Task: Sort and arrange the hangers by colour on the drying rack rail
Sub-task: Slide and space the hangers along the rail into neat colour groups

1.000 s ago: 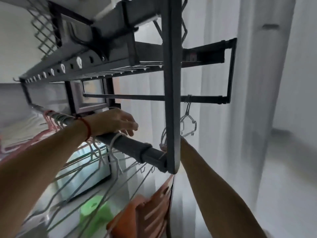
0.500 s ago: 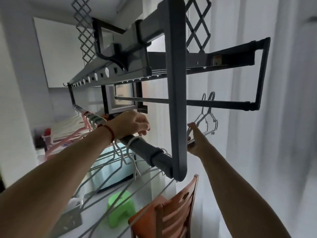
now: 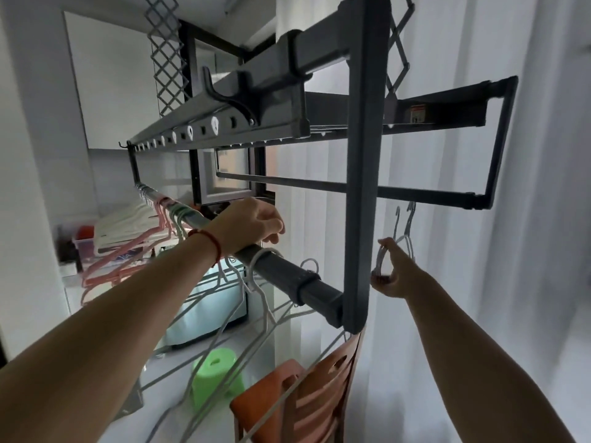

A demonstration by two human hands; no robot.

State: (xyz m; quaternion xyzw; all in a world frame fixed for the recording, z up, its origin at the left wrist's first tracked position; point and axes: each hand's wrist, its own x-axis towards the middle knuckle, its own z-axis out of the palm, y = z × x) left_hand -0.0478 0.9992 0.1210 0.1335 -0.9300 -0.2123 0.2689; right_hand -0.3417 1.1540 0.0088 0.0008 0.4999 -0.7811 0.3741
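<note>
Reaching up from below, we take the dark rail (image 3: 281,276) of the drying rack as our landmark. Nearest us, under the rail's near end, an orange chair (image 3: 307,401) stands with a green stool (image 3: 214,372) just to its left. White hangers (image 3: 259,292) hook over the rail close to its near end, their wire bodies slanting down towards us.

Our left hand (image 3: 252,223) lies on top of the rail just beyond those white hooks — fingers curled over the bar and gripping it, a red cord round the wrist. Our right hand (image 3: 388,276) is on the other side of the rack's upright end frame (image 3: 367,174), to the right of the rail's end and apart from it. Its fingers pinch the lower part of a pale grey hanger (image 3: 382,260). Behind that hand, two more grey hangers (image 3: 407,228) show with their hooks up near a thinner side bar (image 3: 415,193); whether they hang from it we cannot tell.

Farther along the rail, past our left hand, pale green hangers (image 3: 179,225) come first, then pink hangers (image 3: 134,251), then light ones at the far end — too small to tell apart. White curtains (image 3: 527,219) hang behind the rack.
</note>
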